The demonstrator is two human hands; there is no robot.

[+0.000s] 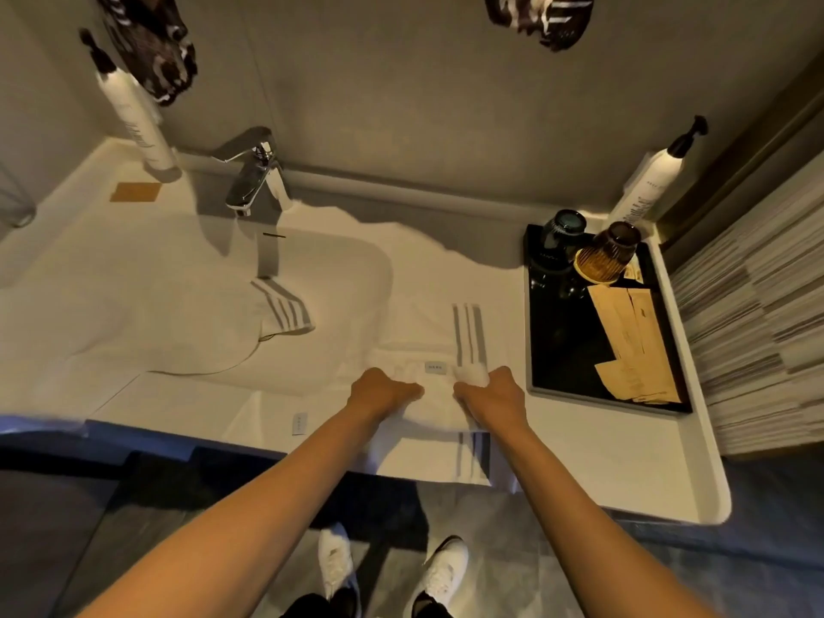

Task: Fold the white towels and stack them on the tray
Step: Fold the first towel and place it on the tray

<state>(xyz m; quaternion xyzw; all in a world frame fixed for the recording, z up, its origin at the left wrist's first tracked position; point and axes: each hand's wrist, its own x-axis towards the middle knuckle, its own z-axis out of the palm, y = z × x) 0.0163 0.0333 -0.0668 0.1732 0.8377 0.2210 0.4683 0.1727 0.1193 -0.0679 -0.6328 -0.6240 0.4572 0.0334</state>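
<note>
A white towel with grey stripes (439,345) lies on the counter in front of me, its near end hanging over the counter edge. My left hand (383,390) and my right hand (492,392) both grip a bunched fold of it near its small label. A second white striped towel (187,314) is draped over the sink basin to the left. The black tray (562,350) stands to the right of my hands and holds other items.
On the tray stand a dark green cup (562,234), an amber cup (608,256) and paper sachets (633,332). A chrome faucet (254,176) rises behind the sink. Pump bottles stand at back left (138,113) and back right (646,189). A tiled wall (758,323) borders the right.
</note>
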